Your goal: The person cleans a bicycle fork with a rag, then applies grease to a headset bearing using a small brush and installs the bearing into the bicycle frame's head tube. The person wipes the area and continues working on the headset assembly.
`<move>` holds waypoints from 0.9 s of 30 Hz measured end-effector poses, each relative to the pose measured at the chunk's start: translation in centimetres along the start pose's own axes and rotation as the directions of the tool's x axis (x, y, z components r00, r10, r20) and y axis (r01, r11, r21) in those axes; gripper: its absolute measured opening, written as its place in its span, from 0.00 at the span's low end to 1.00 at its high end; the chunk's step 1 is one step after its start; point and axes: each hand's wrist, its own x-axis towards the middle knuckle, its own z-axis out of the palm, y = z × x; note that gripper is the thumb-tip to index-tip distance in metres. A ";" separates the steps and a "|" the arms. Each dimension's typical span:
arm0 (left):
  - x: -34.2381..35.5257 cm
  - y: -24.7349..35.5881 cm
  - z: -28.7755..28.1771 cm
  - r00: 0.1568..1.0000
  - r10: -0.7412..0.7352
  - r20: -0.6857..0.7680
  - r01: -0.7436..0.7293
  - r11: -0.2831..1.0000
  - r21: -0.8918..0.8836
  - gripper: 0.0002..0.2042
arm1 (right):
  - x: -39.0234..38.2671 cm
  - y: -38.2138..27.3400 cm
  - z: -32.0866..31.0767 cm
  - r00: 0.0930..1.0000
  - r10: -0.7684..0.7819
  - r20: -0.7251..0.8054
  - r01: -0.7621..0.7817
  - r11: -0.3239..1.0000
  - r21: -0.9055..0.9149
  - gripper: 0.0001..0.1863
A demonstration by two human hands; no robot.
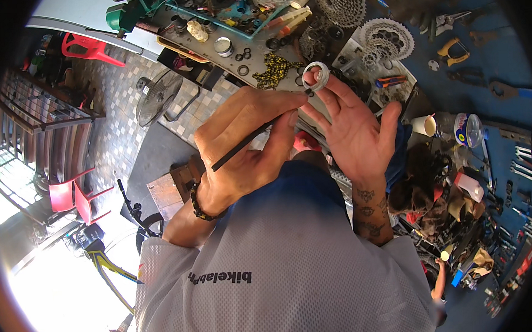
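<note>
The person's left hand (pixel 241 134), its back toward the camera, gripped a thin, straight black stick (pixel 240 147) between thumb and fingers, below and to the left of a pale silver, thick-rimmed ring (pixel 324 78). A small dark tip showed just below the ring; whether it touched could not be told.

The right hand (pixel 359 132) was palm up, thumb spread wide, unclenched, and bore the ring at its fingertips, raised in front of the bench. At least 1 fingertip showed inside the ring; which fingers carried its weight could not be made out.

Left of the ring, on the grey workbench (pixel 229 64), lay a black-and-yellow bicycle chain (pixel 274 71), and farther left stood a round metal tin with a pale top (pixel 223 46). Above the ring were a teal rectangular tray (pixel 212 25) of small parts and 1 large silver toothed cassette (pixel 348 2). To the ring's right lay a tool with orange-and-blue handles (pixel 389 81), and farther right and lower was a white paper cup (pixel 419 125).
</note>
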 end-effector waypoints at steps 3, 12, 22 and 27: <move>-0.6 0.2 -0.4 0.996 -0.090 0.030 0.090 0.996 -0.019 0.12 | -0.1 -0.1 0.1 0.998 0.005 -0.062 0.003 0.993 0.118 0.64; -1.1 1.4 -0.2 0.890 -0.456 -0.019 0.420 0.836 -0.353 0.08 | 0.2 -0.4 0.5 0.999 0.017 0.037 -0.031 0.915 0.403 0.63; -1.6 0.6 -1.1 0.864 -0.492 -0.112 0.451 0.852 -0.266 0.09 | 0.1 -0.7 1.0 0.989 0.118 -0.091 -0.021 0.718 0.696 0.62; -1.7 0.7 -1.2 0.872 -0.475 -0.118 0.426 0.855 -0.296 0.10 | 0.1 -0.3 0.6 0.990 0.110 -0.088 -0.018 0.716 0.698 0.58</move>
